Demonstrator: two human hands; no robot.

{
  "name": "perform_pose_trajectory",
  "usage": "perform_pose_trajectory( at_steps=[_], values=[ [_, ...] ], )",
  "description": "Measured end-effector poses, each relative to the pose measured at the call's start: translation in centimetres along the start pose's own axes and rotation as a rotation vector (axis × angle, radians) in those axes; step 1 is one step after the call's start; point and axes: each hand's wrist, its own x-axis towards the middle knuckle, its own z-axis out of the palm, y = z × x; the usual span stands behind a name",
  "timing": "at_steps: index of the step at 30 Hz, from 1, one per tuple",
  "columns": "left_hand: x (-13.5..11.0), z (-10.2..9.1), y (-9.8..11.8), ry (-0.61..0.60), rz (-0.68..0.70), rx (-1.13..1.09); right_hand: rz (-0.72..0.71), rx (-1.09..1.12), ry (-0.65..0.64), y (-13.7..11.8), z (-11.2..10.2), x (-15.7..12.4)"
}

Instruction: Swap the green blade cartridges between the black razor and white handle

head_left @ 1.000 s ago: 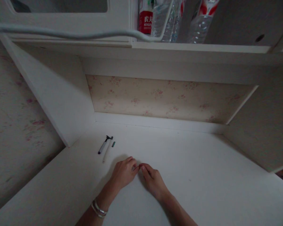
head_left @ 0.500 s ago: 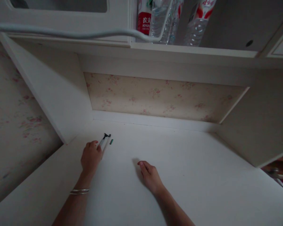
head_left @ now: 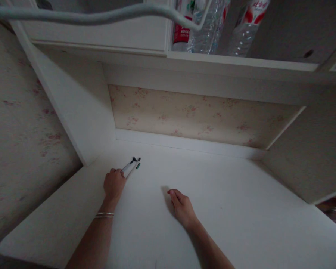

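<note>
My left hand (head_left: 114, 184) lies on the white desk (head_left: 226, 216) with its fingers curled round the near end of a white pen with a black tip (head_left: 129, 166). A thin white stick lies right beside the pen, and a small green piece (head_left: 138, 166) sits just past the pen's tip. Silver bangles (head_left: 104, 215) circle my left wrist. My right hand (head_left: 182, 206) rests on the desk to the right, fingers loosely curled together, and whether anything is in them is hidden.
The desk is boxed in by a white side panel (head_left: 72, 112) on the left, a flowered back wall (head_left: 201, 116) and a panel on the right. A shelf above holds plastic bottles (head_left: 210, 26). A grey cable (head_left: 86, 16) runs across the top.
My hands were pinched together at mid-desk. The left hand has since moved left to the pen and closed on its near end. The right hand stayed in place.
</note>
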Motion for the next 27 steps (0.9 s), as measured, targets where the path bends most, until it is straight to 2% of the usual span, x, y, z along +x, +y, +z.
perform_pose_trajectory(
  at_steps=[5, 10, 13, 16, 19, 22, 27],
  values=[
    [-0.1, 0.2, -0.2, 0.017, -0.031, -0.066, 0.006, 0.004, 0.003, 0.0, 0.1, 0.0],
    [0.4, -0.3, -0.1, 0.055, -0.122, -0.211, 0.014, -0.003, 0.003, -0.6, -0.1, -0.1],
    [0.7, -0.7, 0.9, 0.056, -0.098, -0.351, 0.008, 0.010, -0.002, -0.7, -0.2, -0.1],
    [-0.1, -0.7, 3.0, 0.026, -0.012, -0.511, 0.023, 0.058, -0.022, -0.6, -0.1, 0.0],
    [-2.1, -0.5, 5.7, -0.074, 0.055, -0.681, 0.084, 0.189, -0.029, -0.4, 0.0, 0.4],
    [-4.3, -0.7, 8.0, -0.338, -0.012, -1.138, 0.173, 0.444, 0.021, -0.2, -0.2, 1.0],
    [-6.7, -2.0, 9.8, -0.603, 0.029, -1.463, 0.243, 0.832, 0.046, -0.3, -1.0, 1.4]
  ],
)
